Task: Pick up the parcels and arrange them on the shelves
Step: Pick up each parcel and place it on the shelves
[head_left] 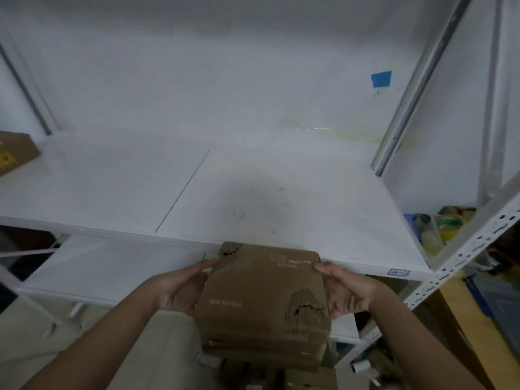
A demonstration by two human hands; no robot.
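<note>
Item: battered brown cardboard parcel point(261, 299), torn corners, gripped at its sides by my left hand point(180, 288) and right hand point(346, 291), at the front edge of the white metal shelf point(253, 192). I'd lift level, then slide inward.

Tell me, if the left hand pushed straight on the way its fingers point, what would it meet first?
Probably the front edge of the white shelf, just beyond the left hand; depth is unclear.

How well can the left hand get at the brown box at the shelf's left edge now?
Probably not yet: the left hand and right hand both hold the torn cardboard parcel. Nothing visible on the white shelf blocks the way to the brown box.
</note>
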